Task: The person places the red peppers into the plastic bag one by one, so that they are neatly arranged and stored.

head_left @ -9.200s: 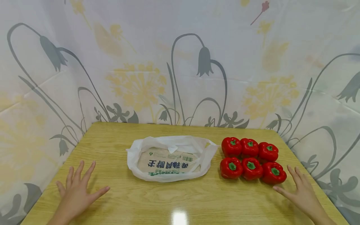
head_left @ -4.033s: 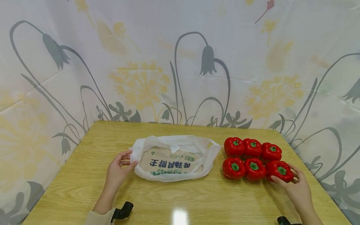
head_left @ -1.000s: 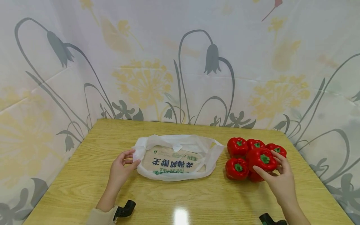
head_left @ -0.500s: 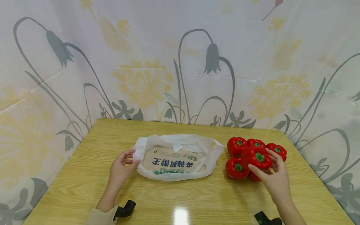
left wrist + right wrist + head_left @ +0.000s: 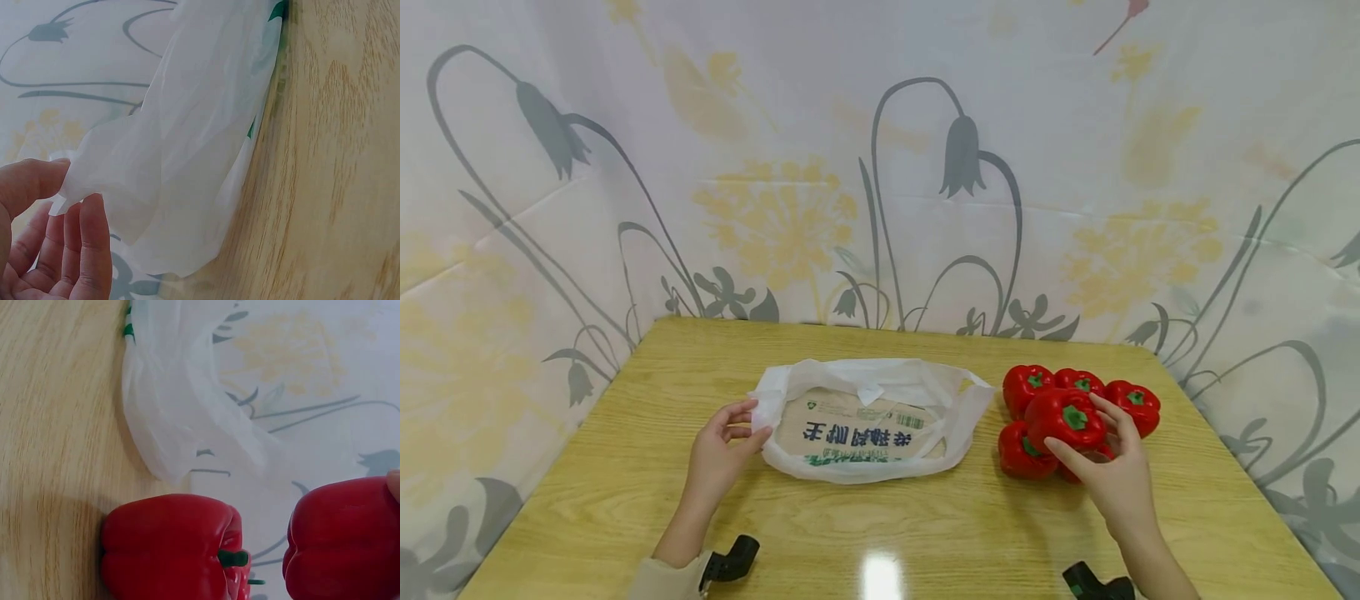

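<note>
Black device [image 5: 730, 560] at left wrist, beside beige sleeve [image 5: 670, 579]
Left hand [image 5: 721, 450] pinching left end of white plastic bag [image 5: 865, 473] between thumb and fingers
Right hand [image 5: 1118, 473] gripping red pepper [image 5: 1051, 423], raised above front row, right of bag
Five other red peppers [image 5: 1027, 388] on wooden table [image 5: 820, 525], one mostly hidden behind held pepper
Bag mouth open, printed tan panel [image 5: 853, 421] showing
Flowered cloth [image 5: 775, 125] behind table

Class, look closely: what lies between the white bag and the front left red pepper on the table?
Only a bare strip of wooden tabletop lies between the white bag and the front left red pepper; the head view shows it.
</note>
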`<action>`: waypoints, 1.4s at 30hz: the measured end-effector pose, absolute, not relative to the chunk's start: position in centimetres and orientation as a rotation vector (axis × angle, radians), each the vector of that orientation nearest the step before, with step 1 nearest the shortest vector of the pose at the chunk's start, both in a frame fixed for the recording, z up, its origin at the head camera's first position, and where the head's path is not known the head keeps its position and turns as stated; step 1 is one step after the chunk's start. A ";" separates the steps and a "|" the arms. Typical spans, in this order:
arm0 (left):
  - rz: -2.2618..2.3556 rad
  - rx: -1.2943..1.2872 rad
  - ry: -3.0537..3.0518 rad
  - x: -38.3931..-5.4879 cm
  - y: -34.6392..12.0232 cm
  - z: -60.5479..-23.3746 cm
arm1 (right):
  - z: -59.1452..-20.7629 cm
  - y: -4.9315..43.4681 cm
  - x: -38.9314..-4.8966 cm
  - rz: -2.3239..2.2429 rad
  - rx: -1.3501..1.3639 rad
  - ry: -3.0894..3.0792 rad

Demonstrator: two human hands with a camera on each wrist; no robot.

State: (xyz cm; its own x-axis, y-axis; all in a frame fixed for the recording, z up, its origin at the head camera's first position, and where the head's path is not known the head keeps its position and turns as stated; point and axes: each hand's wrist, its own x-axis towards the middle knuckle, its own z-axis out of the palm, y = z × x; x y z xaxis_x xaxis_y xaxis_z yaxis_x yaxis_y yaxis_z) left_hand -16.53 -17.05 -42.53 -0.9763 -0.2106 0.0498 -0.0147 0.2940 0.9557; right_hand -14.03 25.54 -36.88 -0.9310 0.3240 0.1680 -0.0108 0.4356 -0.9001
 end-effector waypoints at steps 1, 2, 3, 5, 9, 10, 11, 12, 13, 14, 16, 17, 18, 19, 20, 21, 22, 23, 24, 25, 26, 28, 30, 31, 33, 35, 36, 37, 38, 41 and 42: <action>-1.762 0.208 -2.389 -16.5 -17.1 -42.5 | -36.9 25.5 -14.0 1.496 -0.269 -2.376; -1.761 0.208 -2.390 -16.6 -17.1 -42.5 | -36.9 25.4 -14.0 1.500 -0.269 -2.373; -1.760 0.208 -2.392 -16.6 -17.1 -42.6 | -36.9 25.3 -14.0 1.505 -0.265 -2.371; -1.759 0.212 -2.397 -16.6 -17.1 -42.6 | -37.0 25.2 -14.1 1.511 -0.255 -2.368; -1.750 0.217 -2.406 -16.6 -17.1 -42.6 | -37.1 24.9 -14.1 1.517 -0.235 -2.365; -1.749 0.216 -2.408 -16.6 -17.1 -42.6 | -37.1 24.8 -14.1 1.515 -0.231 -2.367; -1.746 0.216 -2.409 -16.5 -17.1 -42.6 | -37.1 24.8 -14.2 1.514 -0.230 -2.371; -1.742 0.215 -2.412 -16.5 -17.1 -42.6 | -37.1 24.7 -14.2 1.512 -0.226 -2.375; -1.740 0.217 -2.412 -16.5 -17.1 -42.6 | -37.1 24.5 -14.2 1.516 -0.222 -2.377; -1.738 0.218 -2.414 -16.5 -17.1 -42.5 | -37.1 24.4 -14.2 1.520 -0.219 -2.379; -1.737 0.216 -2.415 -16.4 -17.2 -42.5 | -37.1 24.2 -14.3 1.524 -0.212 -2.383; -1.738 0.215 -2.414 -16.4 -17.2 -42.5 | -37.1 24.0 -14.3 1.529 -0.209 -2.385; -1.742 0.214 -2.412 -16.5 -17.1 -42.5 | -37.1 23.9 -14.3 1.533 -0.205 -2.385; -1.747 0.214 -2.409 -16.5 -17.1 -42.4 | -37.1 23.8 -14.4 1.541 -0.201 -2.382; -1.750 0.214 -2.408 -16.5 -17.1 -42.4 | -37.1 23.7 -14.4 1.543 -0.197 -2.381; -1.754 0.215 -2.405 -16.5 -17.1 -42.4 | -37.1 23.6 -14.4 1.544 -0.194 -2.383; -1.757 0.216 -2.404 -16.5 -17.1 -42.4 | -37.0 23.5 -14.4 1.548 -0.191 -2.384; -1.759 0.218 -2.402 -16.6 -17.1 -42.4 | -37.0 23.4 -14.4 1.551 -0.188 -2.385; -1.759 0.220 -2.400 -16.6 -17.1 -42.4 | -37.0 23.3 -14.5 1.554 -0.182 -2.385; -1.759 0.220 -2.398 -16.6 -17.1 -42.4 | -37.1 23.2 -14.5 1.557 -0.180 -2.386; -1.759 0.219 -2.397 -16.6 -17.1 -42.5 | -37.1 23.2 -14.5 1.562 -0.178 -2.388; -1.760 0.215 -2.394 -16.6 -17.1 -42.5 | -37.1 23.0 -14.5 1.578 -0.172 -2.391; -1.760 0.211 -2.391 -16.6 -17.1 -42.5 | -37.1 22.8 -14.6 1.597 -0.165 -2.394; -1.760 0.210 -2.391 -16.6 -17.1 -42.6 | -37.1 22.7 -14.6 1.602 -0.164 -2.398; -1.760 0.211 -2.391 -16.6 -17.1 -42.6 | -37.1 22.6 -14.7 1.611 -0.159 -2.405; -1.755 0.213 -2.393 -16.6 -17.1 -42.6 | -37.1 22.4 -14.7 1.610 -0.160 -2.417; -1.753 0.214 -2.394 -16.6 -17.1 -42.6 | -37.1 22.3 -14.8 1.609 -0.161 -2.422; -1.751 0.216 -2.395 -16.6 -17.1 -42.6 | -37.1 22.2 -14.8 1.609 -0.158 -2.426; -1.750 0.216 -2.396 -16.7 -17.1 -42.6 | -37.1 22.1 -14.8 1.613 -0.155 -2.427; -1.753 0.216 -2.395 -16.7 -17.2 -42.7 | -37.1 21.9 -14.9 1.619 -0.143 -2.433; -1.756 0.216 -2.394 -16.7 -17.2 -42.7 | -37.1 21.8 -15.0 1.625 -0.138 -2.434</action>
